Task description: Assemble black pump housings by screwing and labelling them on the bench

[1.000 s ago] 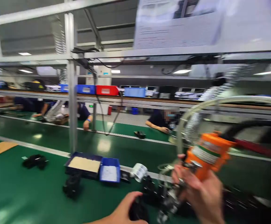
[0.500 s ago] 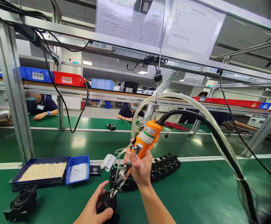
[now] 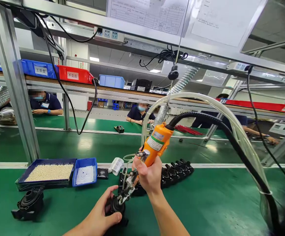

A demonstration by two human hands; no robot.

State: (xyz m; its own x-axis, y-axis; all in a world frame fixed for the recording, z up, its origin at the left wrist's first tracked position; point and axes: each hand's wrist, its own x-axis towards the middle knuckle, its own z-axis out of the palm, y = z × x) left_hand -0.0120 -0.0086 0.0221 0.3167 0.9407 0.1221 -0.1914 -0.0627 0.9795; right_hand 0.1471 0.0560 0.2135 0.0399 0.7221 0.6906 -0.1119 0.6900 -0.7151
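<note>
My right hand (image 3: 149,173) is wrapped round an orange handheld power tool (image 3: 156,141) with a metal nozzle, tilted down to the left. Its tip meets the top of a black round plastic housing (image 3: 117,207). Curled about that housing from the left, my left hand (image 3: 105,209) grips it on the green bench, thumb at the near side. Part of the housing is hidden behind the fingers. A thick black cable and clear hoses (image 3: 196,96) run from the tool off to the right.
Behind my right hand a row of similar black housings (image 3: 175,173) stretches rightward. Another housing (image 3: 30,203) stands at left, near a tray of small cream pieces (image 3: 22,185) and a blue bin (image 3: 95,168). A metal post (image 3: 17,85) rises at left. Co-workers sit beyond.
The camera view has shifted, so the bench items appear slightly higher and further right. Both hands keep their hold, and the tool's tip stays at the housing's top.
</note>
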